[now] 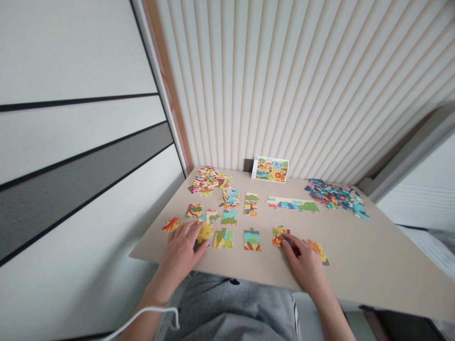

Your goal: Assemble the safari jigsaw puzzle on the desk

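My left hand [183,248] is low over the table's near left side, its thumb and fingers closed around a yellow puzzle piece [205,232]. To its left lies an orange-red piece [170,224]. My right hand [306,258] has its fingertips together on the edge of a puzzle piece with a lion [279,239]; the fingers partly cover it. Just beyond that hand is an orange and yellow piece [321,252]. Between the hands lie a frog piece [252,240] and a green and yellow piece [223,238].
A picture card [270,169] leans against the ribbed wall. Loose pieces form a pile [209,180] at the back left and a dark blue pile [336,195] at the right. A joined strip [293,204] and a tree section [250,204] lie mid-table. A white cable [152,309] crosses my left forearm.
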{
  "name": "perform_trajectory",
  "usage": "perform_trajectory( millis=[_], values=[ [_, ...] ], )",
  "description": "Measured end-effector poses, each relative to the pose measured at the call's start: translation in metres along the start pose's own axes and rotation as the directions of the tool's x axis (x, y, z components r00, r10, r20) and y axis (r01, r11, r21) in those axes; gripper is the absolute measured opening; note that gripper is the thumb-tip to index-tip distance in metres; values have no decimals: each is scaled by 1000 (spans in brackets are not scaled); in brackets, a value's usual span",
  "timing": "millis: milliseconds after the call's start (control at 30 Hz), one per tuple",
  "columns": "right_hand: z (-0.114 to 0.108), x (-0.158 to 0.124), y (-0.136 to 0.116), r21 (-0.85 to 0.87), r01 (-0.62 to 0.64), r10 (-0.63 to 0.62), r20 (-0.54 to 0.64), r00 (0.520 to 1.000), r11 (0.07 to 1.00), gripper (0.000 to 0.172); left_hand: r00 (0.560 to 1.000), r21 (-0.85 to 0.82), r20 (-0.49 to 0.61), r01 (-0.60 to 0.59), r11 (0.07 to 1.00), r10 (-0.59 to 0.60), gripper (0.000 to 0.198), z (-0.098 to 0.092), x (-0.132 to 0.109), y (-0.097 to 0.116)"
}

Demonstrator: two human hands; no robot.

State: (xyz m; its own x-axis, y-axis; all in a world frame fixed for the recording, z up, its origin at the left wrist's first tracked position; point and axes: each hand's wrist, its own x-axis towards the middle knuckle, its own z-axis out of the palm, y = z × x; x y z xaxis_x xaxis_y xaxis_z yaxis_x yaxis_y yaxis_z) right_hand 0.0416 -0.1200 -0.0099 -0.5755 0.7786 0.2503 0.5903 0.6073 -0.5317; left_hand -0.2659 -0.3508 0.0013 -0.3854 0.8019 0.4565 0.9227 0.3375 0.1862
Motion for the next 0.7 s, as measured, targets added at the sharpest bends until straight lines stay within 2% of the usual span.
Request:
perform_trajectory(
  millis=[133, 200, 433, 700],
  values=[
    [2, 0, 3, 4, 11, -11, -3, 1000, 1000, 45, 984, -58, 105, -140, 988, 145, 50, -2, 4, 20],
    [2, 0, 4, 11, 13, -13, -7, 1000, 1000, 45, 971, -78, 157, -167, 983, 177, 49, -2, 6, 27],
    [-1, 0, 2, 49, 40, -39, -32, 999, 998, 41, 967, -120, 217, -110, 987, 135, 46, 1, 17, 36],
    [1, -2, 5, 54, 43, -42, -30, 999, 998, 40, 980, -99, 176, -76, 992, 93, 54, 4, 18, 44]
  ],
)
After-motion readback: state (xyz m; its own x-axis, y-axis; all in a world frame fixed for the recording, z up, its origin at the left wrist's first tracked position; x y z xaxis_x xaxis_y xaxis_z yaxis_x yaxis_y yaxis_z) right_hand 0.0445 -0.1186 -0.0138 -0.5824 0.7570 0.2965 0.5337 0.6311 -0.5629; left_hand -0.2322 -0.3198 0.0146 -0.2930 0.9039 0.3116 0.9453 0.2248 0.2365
